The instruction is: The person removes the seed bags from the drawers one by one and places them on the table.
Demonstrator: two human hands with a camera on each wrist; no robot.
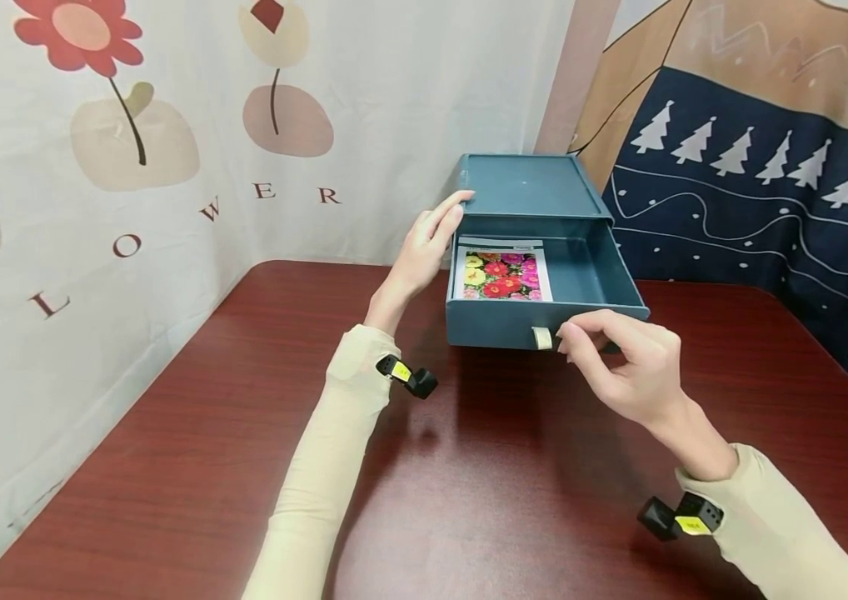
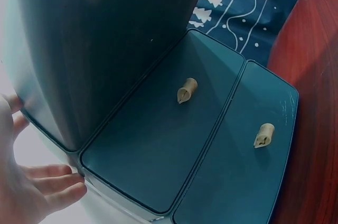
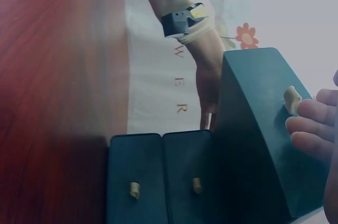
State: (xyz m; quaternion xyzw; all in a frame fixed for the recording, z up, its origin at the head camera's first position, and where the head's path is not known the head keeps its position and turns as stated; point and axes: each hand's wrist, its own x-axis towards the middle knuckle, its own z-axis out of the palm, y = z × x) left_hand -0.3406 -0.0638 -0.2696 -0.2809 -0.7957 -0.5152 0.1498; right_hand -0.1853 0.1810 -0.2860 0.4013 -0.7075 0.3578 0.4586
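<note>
A blue-green drawer cabinet [image 1: 536, 185] stands at the back of the table with its top drawer [image 1: 499, 323] pulled out. In that drawer's left part lies a flat card or packet printed with colourful flowers [image 1: 502, 275]. My left hand [image 1: 427, 242] rests along the cabinet's left side, its fingers extended, fingertips at the upper edge. At the drawer front, my right hand [image 1: 622, 358] has loosely bent fingers just right of the cream fabric pull tab [image 1: 541, 337]. The right wrist view shows those fingertips right beside the tab [image 3: 291, 101], which is not between them.
Two lower drawers, a middle one [image 2: 158, 123] and a bottom one [image 2: 237, 166], are closed, each with a cream tab. The cabinet stands on a dark red wooden table [image 1: 529, 483]. Behind are a flower-print curtain [image 1: 394, 100] and a navy tree-print cloth [image 1: 754, 192].
</note>
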